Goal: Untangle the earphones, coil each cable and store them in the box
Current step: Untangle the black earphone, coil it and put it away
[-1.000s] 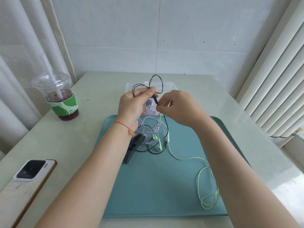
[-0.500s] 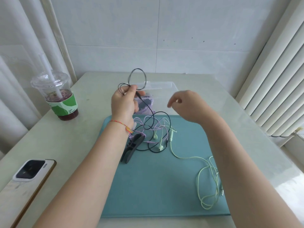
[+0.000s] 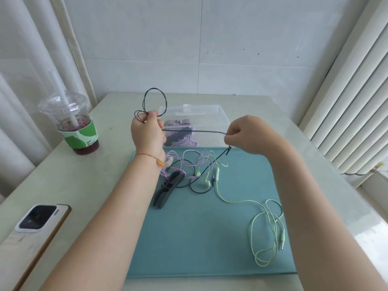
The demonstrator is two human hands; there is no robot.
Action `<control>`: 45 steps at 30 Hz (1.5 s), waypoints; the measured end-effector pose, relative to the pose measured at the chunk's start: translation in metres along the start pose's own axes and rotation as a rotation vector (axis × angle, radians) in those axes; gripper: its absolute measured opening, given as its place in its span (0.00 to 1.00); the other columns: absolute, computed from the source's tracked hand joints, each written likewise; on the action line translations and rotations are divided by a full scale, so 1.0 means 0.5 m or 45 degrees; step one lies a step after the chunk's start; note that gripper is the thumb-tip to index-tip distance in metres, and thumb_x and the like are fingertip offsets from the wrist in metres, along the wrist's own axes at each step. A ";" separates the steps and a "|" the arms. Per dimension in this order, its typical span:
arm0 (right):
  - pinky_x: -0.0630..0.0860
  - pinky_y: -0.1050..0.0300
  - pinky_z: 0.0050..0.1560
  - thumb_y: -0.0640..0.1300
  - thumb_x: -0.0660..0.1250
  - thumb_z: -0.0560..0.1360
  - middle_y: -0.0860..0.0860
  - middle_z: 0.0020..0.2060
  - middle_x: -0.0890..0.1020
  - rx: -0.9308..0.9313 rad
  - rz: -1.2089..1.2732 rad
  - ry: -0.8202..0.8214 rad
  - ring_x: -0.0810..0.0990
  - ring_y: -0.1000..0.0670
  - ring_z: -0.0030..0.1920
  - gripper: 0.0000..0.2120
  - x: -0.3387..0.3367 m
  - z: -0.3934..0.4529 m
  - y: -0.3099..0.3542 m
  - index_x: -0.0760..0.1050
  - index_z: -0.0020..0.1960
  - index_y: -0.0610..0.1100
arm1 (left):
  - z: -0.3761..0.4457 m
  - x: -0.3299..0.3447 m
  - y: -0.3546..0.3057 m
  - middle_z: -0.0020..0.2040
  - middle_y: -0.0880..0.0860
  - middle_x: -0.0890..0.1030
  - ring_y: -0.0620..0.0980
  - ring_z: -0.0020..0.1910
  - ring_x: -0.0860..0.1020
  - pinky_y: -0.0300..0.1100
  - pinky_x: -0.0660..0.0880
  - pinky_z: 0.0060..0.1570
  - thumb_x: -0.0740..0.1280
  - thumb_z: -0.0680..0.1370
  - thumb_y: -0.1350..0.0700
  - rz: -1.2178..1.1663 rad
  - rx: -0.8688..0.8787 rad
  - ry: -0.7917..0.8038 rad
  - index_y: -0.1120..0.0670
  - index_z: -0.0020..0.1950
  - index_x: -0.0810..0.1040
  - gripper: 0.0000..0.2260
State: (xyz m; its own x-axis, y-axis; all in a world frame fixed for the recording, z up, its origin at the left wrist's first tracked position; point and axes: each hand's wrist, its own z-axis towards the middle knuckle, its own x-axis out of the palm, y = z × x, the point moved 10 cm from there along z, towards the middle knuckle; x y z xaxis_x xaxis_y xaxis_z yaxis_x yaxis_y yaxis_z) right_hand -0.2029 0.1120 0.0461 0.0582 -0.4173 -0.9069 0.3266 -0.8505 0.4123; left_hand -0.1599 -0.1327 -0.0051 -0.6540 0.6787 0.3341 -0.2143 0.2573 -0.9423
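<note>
The black earphone cable (image 3: 195, 131) was thin, limp and nearly weightless, so it sagged wherever it was not held. The left hand (image 3: 148, 131) was closed round several finished loops of it, which stood up above the fist, in front of the clear plastic box (image 3: 212, 114). The right hand (image 3: 249, 134) pinched the same cable further along between thumb and fingertips, so that a taut length ran level between the two hands. Below that pinch the cable dropped to the teal mat (image 3: 199, 238) on the worktop (image 3: 69, 177) and ran into the knot of purple earphones (image 3: 189, 158) and green earphones (image 3: 262, 223).

Such a cord would probably slip through a loose pinch and would snag on the others if tugged. A light grip on the cable itself, near the tangle, seemed the safer hold; pulling at an earbud or the plug could strain the joint. The box already held a purple coil.
</note>
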 end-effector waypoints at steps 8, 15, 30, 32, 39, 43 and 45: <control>0.66 0.60 0.28 0.44 0.67 0.77 0.48 0.28 0.77 -0.164 0.871 0.052 0.69 0.50 0.25 0.14 -0.005 -0.018 0.060 0.78 0.40 0.34 | -0.126 0.157 0.033 0.28 0.48 0.58 0.46 0.26 0.53 0.37 0.52 0.24 0.72 0.73 0.51 0.373 -0.155 1.072 0.50 0.37 0.66 0.15; 0.68 0.59 0.26 0.42 0.60 0.80 0.49 0.27 0.77 0.013 1.104 -0.212 0.73 0.50 0.24 0.13 -0.034 0.002 0.008 0.74 0.38 0.40 | -0.119 0.156 0.048 0.32 0.52 0.61 0.46 0.24 0.55 0.35 0.52 0.25 0.73 0.75 0.60 0.580 -0.036 1.053 0.53 0.38 0.77 0.08; 0.74 0.55 0.40 0.46 0.69 0.75 0.50 0.25 0.77 -0.025 0.579 -0.186 0.75 0.52 0.28 0.08 -0.051 0.006 -0.028 0.81 0.40 0.44 | -0.043 0.083 -0.006 0.29 0.43 0.75 0.37 0.27 0.70 0.34 0.68 0.34 0.68 0.72 0.64 0.746 0.285 0.492 0.52 0.37 0.78 0.08; 0.73 0.56 0.40 0.46 0.70 0.74 0.47 0.30 0.79 -0.032 0.366 -0.048 0.76 0.52 0.31 0.05 -0.037 0.002 -0.027 0.82 0.42 0.46 | -0.034 0.069 -0.017 0.31 0.42 0.77 0.34 0.24 0.70 0.35 0.67 0.33 0.66 0.73 0.64 0.735 0.302 0.407 0.53 0.39 0.79 0.08; 0.72 0.62 0.33 0.48 0.71 0.74 0.50 0.28 0.78 -0.123 0.346 0.210 0.75 0.53 0.30 0.05 0.019 -0.008 0.021 0.84 0.44 0.48 | -0.086 0.117 0.058 0.32 0.53 0.78 0.46 0.31 0.74 0.41 0.73 0.36 0.66 0.70 0.33 1.319 0.125 0.908 0.56 0.36 0.79 0.25; 0.69 0.65 0.30 0.49 0.72 0.73 0.55 0.25 0.75 -0.146 0.298 0.256 0.70 0.56 0.26 0.04 0.041 -0.011 0.036 0.85 0.43 0.51 | -0.083 0.119 -0.022 0.24 0.45 0.67 0.50 0.34 0.70 0.42 0.65 0.35 0.63 0.71 0.40 1.419 0.596 0.546 0.52 0.25 0.68 0.21; 0.65 0.67 0.26 0.51 0.72 0.73 0.55 0.26 0.75 -0.183 0.264 0.262 0.68 0.55 0.27 0.04 0.045 -0.013 0.050 0.85 0.43 0.52 | -0.098 0.121 -0.068 0.35 0.44 0.75 0.50 0.44 0.74 0.40 0.69 0.42 0.60 0.70 0.49 1.166 0.786 0.437 0.49 0.33 0.75 0.09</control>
State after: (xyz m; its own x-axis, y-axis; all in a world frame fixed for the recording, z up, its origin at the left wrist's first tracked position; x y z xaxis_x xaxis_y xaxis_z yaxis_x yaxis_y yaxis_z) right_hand -0.1872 0.0832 0.0353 0.3220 -0.4907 -0.8096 0.4168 -0.6944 0.5866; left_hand -0.1566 -0.0669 0.0483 -0.5367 0.6126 -0.5802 -0.1417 -0.7433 -0.6538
